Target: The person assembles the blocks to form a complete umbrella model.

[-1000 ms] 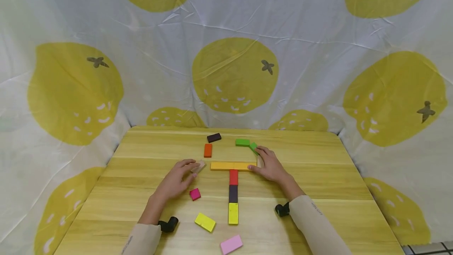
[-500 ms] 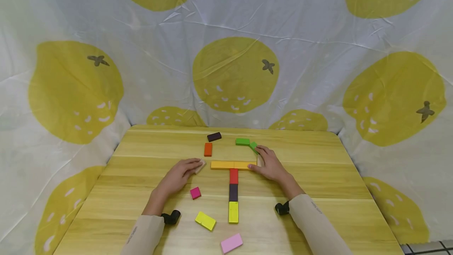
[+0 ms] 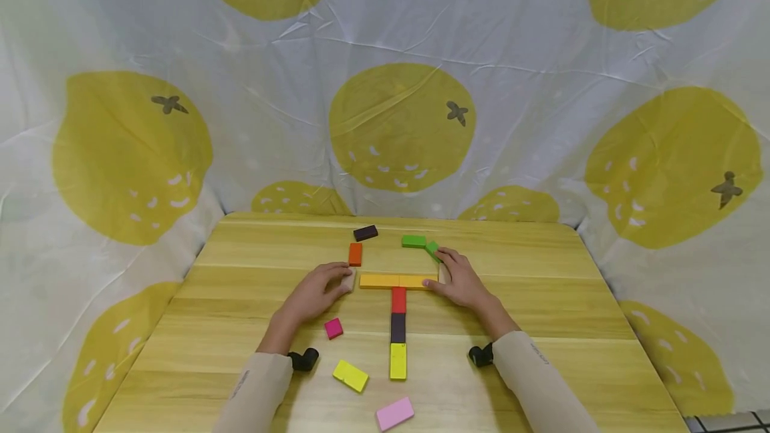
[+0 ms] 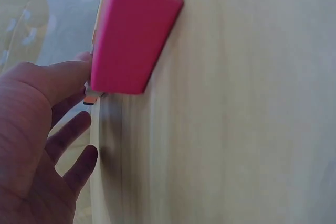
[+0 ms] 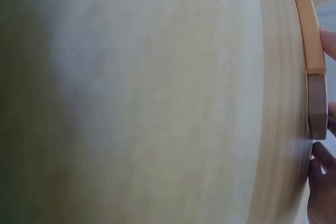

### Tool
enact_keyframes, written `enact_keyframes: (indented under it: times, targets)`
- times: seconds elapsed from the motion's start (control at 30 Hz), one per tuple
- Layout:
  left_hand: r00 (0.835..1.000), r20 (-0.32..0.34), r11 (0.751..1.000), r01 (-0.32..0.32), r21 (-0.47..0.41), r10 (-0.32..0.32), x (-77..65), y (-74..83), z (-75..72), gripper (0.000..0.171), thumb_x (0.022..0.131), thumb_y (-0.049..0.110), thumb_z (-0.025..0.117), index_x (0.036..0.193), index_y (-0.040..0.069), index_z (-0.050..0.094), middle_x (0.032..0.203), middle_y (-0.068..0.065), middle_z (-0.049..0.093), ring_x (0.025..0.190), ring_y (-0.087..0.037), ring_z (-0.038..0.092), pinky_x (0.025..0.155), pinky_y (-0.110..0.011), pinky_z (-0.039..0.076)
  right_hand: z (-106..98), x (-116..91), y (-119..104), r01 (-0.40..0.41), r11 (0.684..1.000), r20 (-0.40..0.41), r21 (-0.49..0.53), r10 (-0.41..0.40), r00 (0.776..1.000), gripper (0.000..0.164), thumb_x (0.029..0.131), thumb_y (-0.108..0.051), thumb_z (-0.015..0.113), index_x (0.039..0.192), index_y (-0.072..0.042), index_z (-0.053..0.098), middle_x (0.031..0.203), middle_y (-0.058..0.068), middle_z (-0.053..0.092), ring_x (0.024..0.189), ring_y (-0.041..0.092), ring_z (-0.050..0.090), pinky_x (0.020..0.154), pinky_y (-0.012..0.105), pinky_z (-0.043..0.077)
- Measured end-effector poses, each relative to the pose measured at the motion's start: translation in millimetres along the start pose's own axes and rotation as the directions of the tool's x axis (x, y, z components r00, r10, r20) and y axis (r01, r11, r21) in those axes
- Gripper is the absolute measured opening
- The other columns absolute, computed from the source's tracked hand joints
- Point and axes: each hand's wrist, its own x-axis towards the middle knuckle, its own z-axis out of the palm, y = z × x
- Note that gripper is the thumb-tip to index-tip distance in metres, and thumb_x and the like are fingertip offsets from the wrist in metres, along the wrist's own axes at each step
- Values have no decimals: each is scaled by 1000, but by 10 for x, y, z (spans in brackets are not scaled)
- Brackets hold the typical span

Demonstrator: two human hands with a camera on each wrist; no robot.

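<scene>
My left hand (image 3: pixel 311 293) pinches a small pale wooden block (image 3: pixel 349 280), just left of two orange-yellow blocks (image 3: pixel 379 280) laid end to end. In the left wrist view a magenta block (image 4: pixel 134 35) hides the pinching fingertips. My right hand (image 3: pixel 463 282) rests at the row's other end, thumb touching the right orange-yellow block and fingers over a second pale block (image 3: pixel 444 275), close to a tilted green block (image 3: pixel 432 250). That pale block looks brownish and abuts the orange one in the right wrist view. Below the row's middle run red (image 3: pixel 399 299), black (image 3: pixel 398 327) and yellow (image 3: pixel 398 361) blocks.
Loose on the wooden table (image 3: pixel 541 366) lie a dark block (image 3: pixel 365 232), an orange block (image 3: pixel 355 254), a yellow block (image 3: pixel 351 375) and a pink block (image 3: pixel 394 413). Another green block (image 3: pixel 414 240) meets the tilted one. A lemon-print cloth (image 3: pixel 385 32) hangs behind the table.
My left hand has taken hold of the pale block, moved it right toward the orange-yellow row and turned it more upright in line with the head view. My right hand stays put.
</scene>
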Motion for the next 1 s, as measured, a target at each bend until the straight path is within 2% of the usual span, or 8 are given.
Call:
enact_keyframes:
  times: [0.17, 0.4, 0.5, 0.7, 1.0]
  targets:
    - [1000, 1, 1000, 21, 16, -21, 77, 2, 29, 49, 102, 32, 66, 145, 9, 60, 153, -12, 53, 144, -37, 47, 120, -55, 38, 3, 0, 9, 1, 1000, -5, -3, -1, 1000, 88, 90, -56, 72, 158, -9, 41, 166, 10, 34, 150, 37, 33, 119, 58, 37]
    - [999, -50, 999, 22, 27, -21, 161, 13, 62, 50, 102, 30, 67, 143, 3, 60, 149, -16, 55, 139, -39, 51, 117, -55, 41, 11, -1, 15, -1, 1000, -10, 3, 1, 1000, 89, 89, -59, 72, 157, -9, 42, 166, 9, 34, 149, 37, 34, 119, 59, 37]
    - [997, -61, 999, 46, 16, -45, 193, 27, 71, 50, 101, 31, 68, 143, 4, 61, 148, -15, 56, 138, -39, 52, 117, -54, 42, 15, -3, 20, -8, 1000, -6, 9, 8, 1000, 90, 89, -59, 72, 158, -10, 41, 166, 9, 33, 151, 36, 32, 119, 58, 36]
    - [994, -85, 997, 72, 5, -71, 210, 43, 89, 51, 99, 31, 71, 141, 4, 63, 146, -16, 57, 136, -40, 54, 115, -55, 44, 25, -8, 13, -3, 1000, -16, 8, 3, 1000, 88, 90, -58, 72, 157, -10, 42, 166, 9, 34, 150, 37, 33, 119, 59, 37]
    - [993, -79, 996, 85, 1, -85, 224, 69, 95, 50, 99, 34, 70, 141, 6, 63, 146, -15, 58, 136, -38, 54, 116, -54, 43, -4, -14, -14, -13, 1000, -11, 13, 13, 1000, 87, 90, -56, 73, 157, -10, 42, 166, 10, 34, 150, 36, 33, 120, 59, 36]
